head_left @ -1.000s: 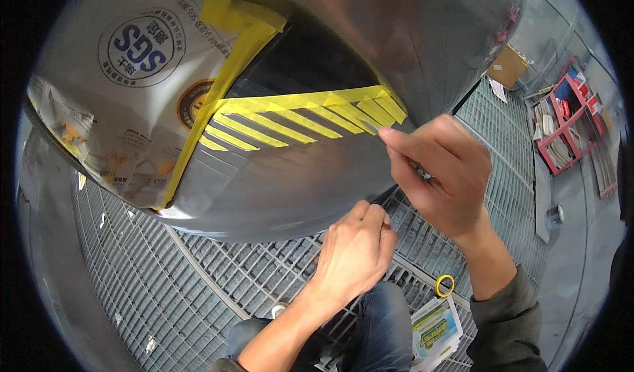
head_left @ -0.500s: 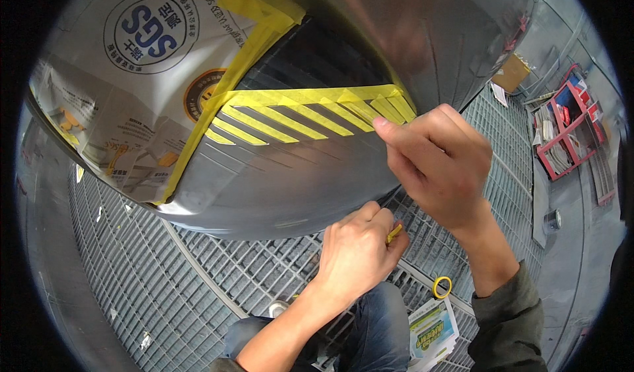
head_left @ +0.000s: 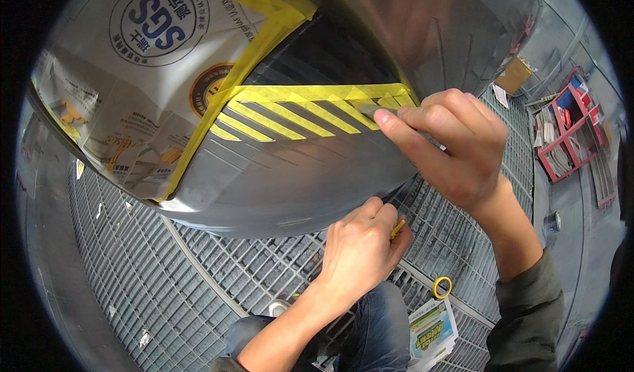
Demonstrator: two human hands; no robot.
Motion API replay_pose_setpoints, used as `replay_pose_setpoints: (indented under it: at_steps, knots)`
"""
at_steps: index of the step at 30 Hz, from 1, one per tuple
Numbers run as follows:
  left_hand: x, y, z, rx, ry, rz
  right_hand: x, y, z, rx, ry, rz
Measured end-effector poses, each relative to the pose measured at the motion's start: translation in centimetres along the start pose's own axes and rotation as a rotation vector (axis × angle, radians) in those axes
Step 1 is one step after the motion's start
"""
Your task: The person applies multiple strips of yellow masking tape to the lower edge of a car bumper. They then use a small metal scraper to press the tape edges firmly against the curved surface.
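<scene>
A curved grey painted panel [head_left: 304, 180], which looks like a car bumper, fills the upper middle. Slanted strips of yellow masking tape [head_left: 294, 117] lie across its grooves below a longer yellow band. My right hand [head_left: 456, 147] is closed in a pinch at the right end of the strips. A thin greyish tip shows by its thumb; what it belongs to is hidden. Under the panel's lower edge, my left hand [head_left: 360, 243] is closed round a small yellow piece [head_left: 397, 228], mostly covered by the fingers. Printed masking paper [head_left: 132, 94], edged with yellow tape, covers the panel's left part.
Metal floor grating [head_left: 198, 273] spreads below. By my knee lie a yellow tape roll [head_left: 442, 287] and printed sheets [head_left: 432, 332]. On the right are a red rack [head_left: 561, 147] of papers, a small can [head_left: 552, 222] and a cardboard box [head_left: 514, 74].
My right hand has shifted slightly right and up, and its wrist has turned. Some strips near its thumb look altered, with dark panel showing between them. My left hand has hardly moved.
</scene>
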State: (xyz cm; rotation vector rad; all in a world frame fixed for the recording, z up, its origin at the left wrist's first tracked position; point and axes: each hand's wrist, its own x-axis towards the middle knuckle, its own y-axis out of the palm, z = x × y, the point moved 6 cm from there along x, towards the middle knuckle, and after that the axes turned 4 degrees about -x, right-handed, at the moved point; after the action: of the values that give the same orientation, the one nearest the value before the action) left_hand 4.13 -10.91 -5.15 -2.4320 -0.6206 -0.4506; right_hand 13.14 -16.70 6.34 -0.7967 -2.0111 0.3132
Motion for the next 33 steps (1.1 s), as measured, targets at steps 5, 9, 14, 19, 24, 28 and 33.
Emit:
replay_pose_setpoints:
  at_steps: [5, 9, 14, 19, 24, 28, 33]
  knots:
    - [0.05, -0.02, 0.0, -0.016, -0.004, -0.001, 0.35, -0.16, -0.23, 0.002, -0.048, -0.01]
    - [0.08, 0.03, -0.01, -0.004, -0.006, 0.0, 0.4, -0.18, -0.31, 0.009, -0.061, -0.021]
    - [0.11, -0.06, -0.05, -0.011, -0.01, 0.002, 0.45, -0.25, -0.41, 0.006, -0.062, -0.011]
    - [0.08, -0.04, 0.05, -0.019, -0.009, 0.003, 0.46, -0.09, -0.36, -0.01, -0.067, -0.006]
    - [0.11, -0.09, 0.0, -0.016, -0.005, 0.003, 0.47, -0.12, -0.43, -0.011, -0.077, -0.017]
    - [0.17, -0.1, -0.06, -0.021, -0.005, 0.003, 0.44, -0.13, -0.46, -0.008, -0.076, -0.018]
    - [0.07, 0.08, 0.12, -0.017, -0.012, 0.005, 0.87, -0.38, -0.25, 0.002, -0.058, 0.06]
